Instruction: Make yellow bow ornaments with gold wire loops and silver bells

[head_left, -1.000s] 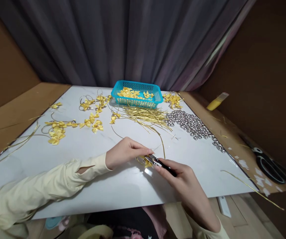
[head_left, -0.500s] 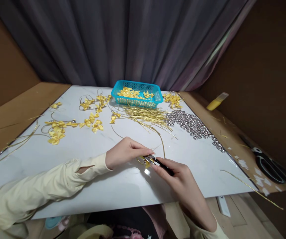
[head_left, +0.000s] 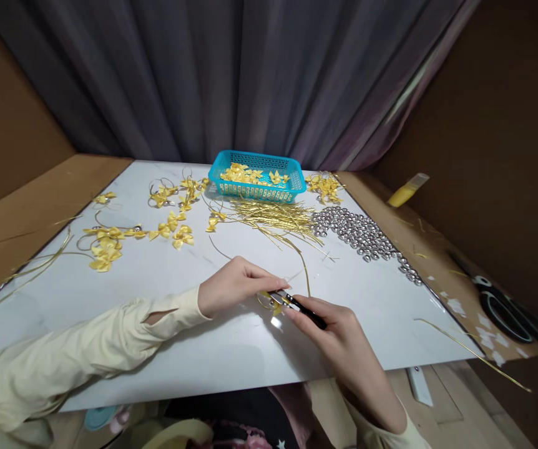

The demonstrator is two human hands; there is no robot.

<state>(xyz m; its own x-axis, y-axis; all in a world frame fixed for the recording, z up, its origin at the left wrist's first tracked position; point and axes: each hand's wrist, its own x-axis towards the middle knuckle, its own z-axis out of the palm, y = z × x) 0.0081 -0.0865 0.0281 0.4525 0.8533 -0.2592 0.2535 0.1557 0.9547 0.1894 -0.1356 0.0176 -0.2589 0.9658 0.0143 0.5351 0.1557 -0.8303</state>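
My left hand (head_left: pixel 245 280) is closed, its thumb and fingers pinching a yellow ribbon flower piece (head_left: pixel 276 308) with a loop of gold wire, above the middle front of the white table. My right hand (head_left: pixel 332 327) wraps round small black-handled pliers (head_left: pixel 310 312). Their metal jaws meet the flower piece at the left fingertips; my fingers partly hide the contact. A gold wire strand (head_left: pixel 306 268) curves behind the hands. Farther back lie a heap of gold wires (head_left: pixel 273 215) and many silver beads (head_left: pixel 356 231).
A blue basket (head_left: pixel 257 194) with yellow bows stands at the back. Flower pieces with wire loops (head_left: pixel 105 246) lie at the left, another pile (head_left: pixel 324 187) at the back right. Black-handled scissors (head_left: pixel 505 315) and a yellow tube (head_left: pixel 407 190) lie beyond the right edge.
Almost nothing differs. Both hands keep their grip at the same spot, and the view has shifted very slightly.
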